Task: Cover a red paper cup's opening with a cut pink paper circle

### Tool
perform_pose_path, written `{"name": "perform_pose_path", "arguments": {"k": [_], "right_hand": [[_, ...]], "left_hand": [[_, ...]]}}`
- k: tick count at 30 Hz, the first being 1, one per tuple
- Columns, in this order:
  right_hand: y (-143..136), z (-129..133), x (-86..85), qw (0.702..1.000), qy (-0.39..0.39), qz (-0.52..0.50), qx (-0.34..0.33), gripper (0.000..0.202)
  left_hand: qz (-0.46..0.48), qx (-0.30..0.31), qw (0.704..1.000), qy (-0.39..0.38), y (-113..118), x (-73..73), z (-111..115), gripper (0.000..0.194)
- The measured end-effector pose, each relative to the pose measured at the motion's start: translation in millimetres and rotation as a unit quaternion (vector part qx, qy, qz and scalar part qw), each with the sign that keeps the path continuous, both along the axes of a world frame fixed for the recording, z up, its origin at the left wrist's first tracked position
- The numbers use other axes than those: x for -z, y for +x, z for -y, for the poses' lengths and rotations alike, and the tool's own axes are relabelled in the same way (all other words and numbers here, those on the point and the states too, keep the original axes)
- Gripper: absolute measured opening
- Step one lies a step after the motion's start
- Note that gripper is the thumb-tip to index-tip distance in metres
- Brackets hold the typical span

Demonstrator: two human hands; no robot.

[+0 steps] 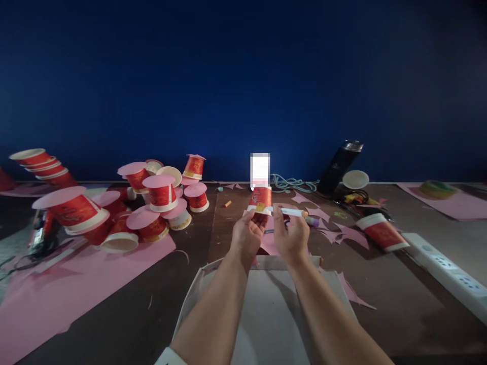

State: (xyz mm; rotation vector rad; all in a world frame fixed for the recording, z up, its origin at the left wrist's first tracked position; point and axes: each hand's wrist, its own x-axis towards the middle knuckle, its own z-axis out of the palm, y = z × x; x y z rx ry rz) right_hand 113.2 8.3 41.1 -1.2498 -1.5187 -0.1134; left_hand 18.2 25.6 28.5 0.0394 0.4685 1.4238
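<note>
A red paper cup with a white rim stands rim down at the middle of the view, held at its lower left by my left hand. My right hand is closed on a white brush that points left. The yellowish bristles touch the cup near its rim. Part of a pink sheet shows between my hands. Below them lies an open white box, under my forearms.
Red cups with pink discs crowd the left, beside a large pink sheet. On the right are pink scraps, a lying cup, a power strip and a dark flask.
</note>
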Motion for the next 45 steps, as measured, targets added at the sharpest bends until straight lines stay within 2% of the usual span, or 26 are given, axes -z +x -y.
{"name": "perform_pose_path", "arguments": {"k": [6,12,18,23,39,45], "right_hand": [[1.5,-0.3,0.3,1.0,0.008,-0.001,0.003,0.023],[0.0,0.1,2.5,0.999,-0.017,-0.015,0.04,0.028],[0.2,0.7,0.5,1.0,0.001,-0.004,0.006,0.026],[0.3,0.7,1.4,0.999,-0.018,-0.008,0.04,0.029],[1.0,1.7,-0.4,0.999,0.009,-0.031,0.005,0.023],[-0.6,1.8,1.2,1.0,-0.005,-0.009,0.016,0.026]], "left_hand": [[0.005,-0.003,1.0,0.002,-0.1,2.1,-1.2,0.008],[0.008,-0.008,1.0,0.005,-1.1,2.2,-0.6,0.007],[0.007,-0.006,1.0,-0.004,-0.4,2.6,-2.2,0.009],[0.01,-0.01,1.0,-0.013,0.0,1.6,-1.9,0.008],[0.013,-0.005,1.0,0.014,-1.4,-2.6,1.4,0.007],[0.012,-0.01,1.0,0.004,-1.4,-0.8,0.5,0.006]]}}
